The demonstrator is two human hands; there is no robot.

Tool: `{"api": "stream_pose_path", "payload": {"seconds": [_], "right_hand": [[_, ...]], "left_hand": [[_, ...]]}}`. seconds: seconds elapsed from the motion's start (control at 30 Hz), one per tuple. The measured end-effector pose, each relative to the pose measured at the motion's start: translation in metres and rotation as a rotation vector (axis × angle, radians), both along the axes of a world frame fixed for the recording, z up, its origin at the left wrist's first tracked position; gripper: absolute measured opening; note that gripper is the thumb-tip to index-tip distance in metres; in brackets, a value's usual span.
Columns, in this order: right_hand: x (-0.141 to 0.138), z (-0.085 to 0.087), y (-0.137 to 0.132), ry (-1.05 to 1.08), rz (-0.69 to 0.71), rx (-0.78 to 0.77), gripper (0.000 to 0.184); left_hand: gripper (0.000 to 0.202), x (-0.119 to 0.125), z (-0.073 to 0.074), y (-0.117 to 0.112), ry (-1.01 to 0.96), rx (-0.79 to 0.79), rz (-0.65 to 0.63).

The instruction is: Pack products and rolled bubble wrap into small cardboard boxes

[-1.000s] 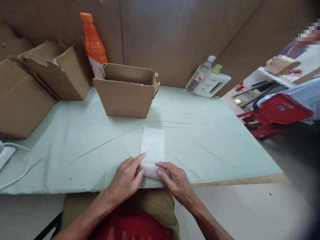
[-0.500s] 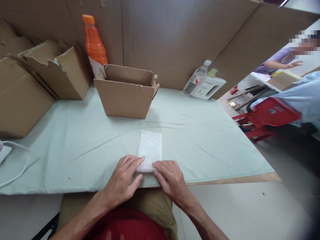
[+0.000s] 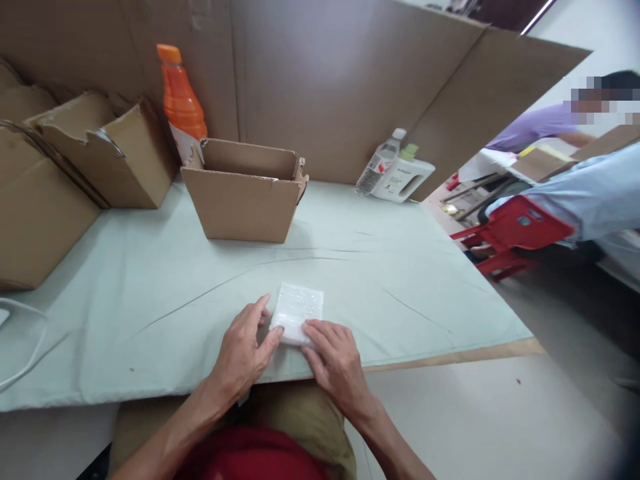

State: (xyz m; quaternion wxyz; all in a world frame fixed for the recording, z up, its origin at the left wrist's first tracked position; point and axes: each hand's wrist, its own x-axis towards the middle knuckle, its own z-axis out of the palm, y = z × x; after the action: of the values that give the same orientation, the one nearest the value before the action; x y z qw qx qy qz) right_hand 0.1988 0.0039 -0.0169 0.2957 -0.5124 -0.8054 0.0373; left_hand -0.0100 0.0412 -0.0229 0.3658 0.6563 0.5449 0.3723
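Observation:
A small folded piece of clear bubble wrap [image 3: 300, 303] lies flat near the front edge of the cloth-covered table. At its near left corner, the thumb of my left hand [image 3: 245, 343] touches the wrap, while the fingers stand apart from it along the left side. My right hand [image 3: 335, 350] is closed on the near right corner, fingertips on top and thumb at the near edge. The near end of the wrap looks thicker, doubled over. Whether anything lies inside the wrap cannot be made out.
An open cardboard box [image 3: 245, 207] stands beyond the wrap, with an orange bottle [image 3: 183, 97] behind it. More cardboard boxes [image 3: 115, 153] and a white cable [image 3: 43, 333] are at left. A clear bottle [image 3: 380, 163] and white jug [image 3: 405, 180] lean at the back right. Other people sit beyond.
The bubble wrap has become shorter, folded over at its near end. My left fingers have lifted off it to the left side. The view has shifted slightly.

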Motion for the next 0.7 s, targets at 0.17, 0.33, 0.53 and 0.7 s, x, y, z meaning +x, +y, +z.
{"api": "stream_pose_path", "payload": {"seconds": [0.17,0.33,0.53,0.7], "right_hand": [[-0.020,-0.005,0.012,0.382,-0.184,-0.170,0.023],[-0.028,-0.007,0.004,0.495,-0.066,-0.319,0.024],[-0.006,0.005,0.011,0.655,-0.004,-0.415,0.067],[-0.023,0.009,0.017,0.861,0.012,-0.547,0.034]], "left_hand": [[0.085,0.000,0.011,-0.015,-0.626,-0.415,0.063],[0.089,0.006,0.017,-0.015,-0.719,-0.487,0.095],[0.077,0.009,0.016,-0.021,-0.438,-0.308,0.029],[0.084,0.008,0.008,-0.024,-0.467,-0.263,-0.099]]}}
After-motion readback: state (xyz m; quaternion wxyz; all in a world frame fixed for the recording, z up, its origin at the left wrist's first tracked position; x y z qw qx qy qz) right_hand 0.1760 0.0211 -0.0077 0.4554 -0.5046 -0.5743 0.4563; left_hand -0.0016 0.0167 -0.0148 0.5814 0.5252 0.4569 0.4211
